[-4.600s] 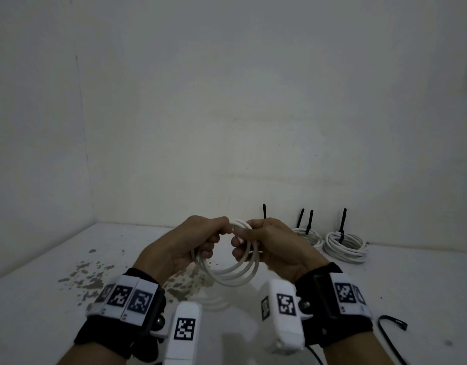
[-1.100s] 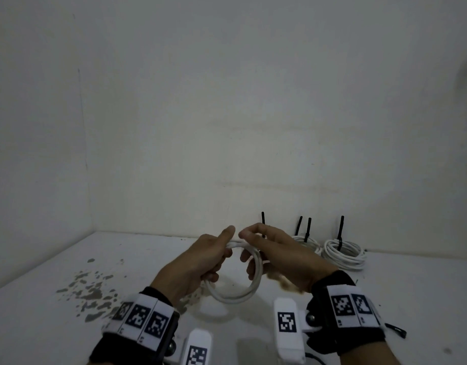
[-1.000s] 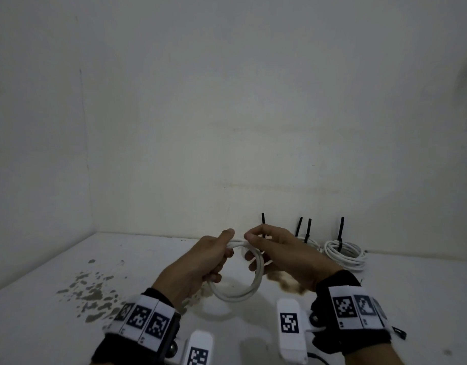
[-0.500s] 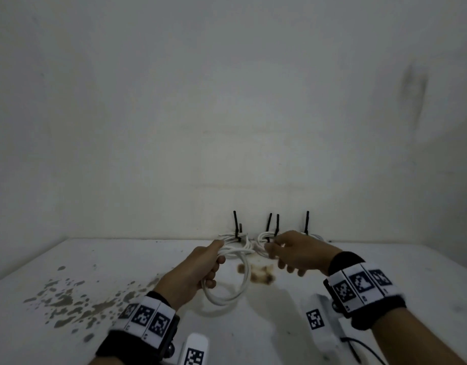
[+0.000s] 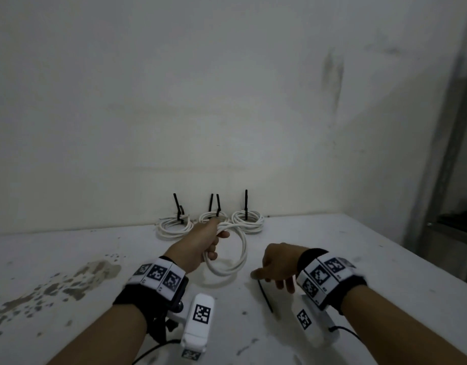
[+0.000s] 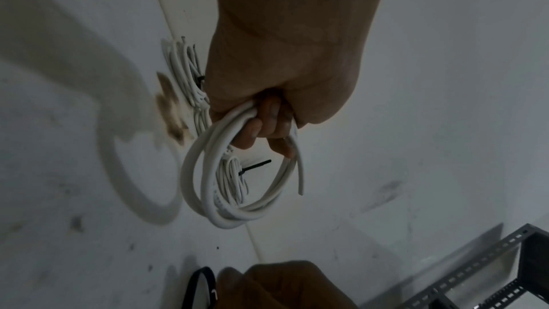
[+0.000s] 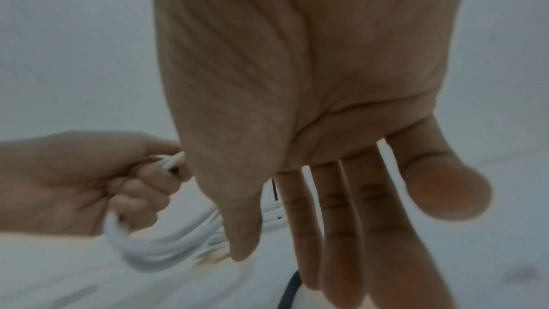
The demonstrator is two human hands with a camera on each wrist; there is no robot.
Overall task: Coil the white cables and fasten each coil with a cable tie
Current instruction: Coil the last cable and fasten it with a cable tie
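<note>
The left hand (image 5: 200, 242) grips the white cable coil (image 5: 228, 255) while the open right hand (image 5: 277, 267) hovers just right of it, fingertips over the black cable tie (image 5: 265, 296) lying lengthwise toward the person.

White cable coil (image 5: 233, 255) untied, hanging from left hand's (image 5: 200, 242) grip; black cable tie (image 5: 265, 296) flat on table; three tied coils (image 5: 248, 222) by wall.

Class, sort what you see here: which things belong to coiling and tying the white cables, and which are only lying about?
Part of the job:
- white coil, gripped by the left hand
- loose black cable tie on the table, under the open right hand
- three tied coils by the wall

Lying about:
- stains on the table
- grey metal rack
</note>
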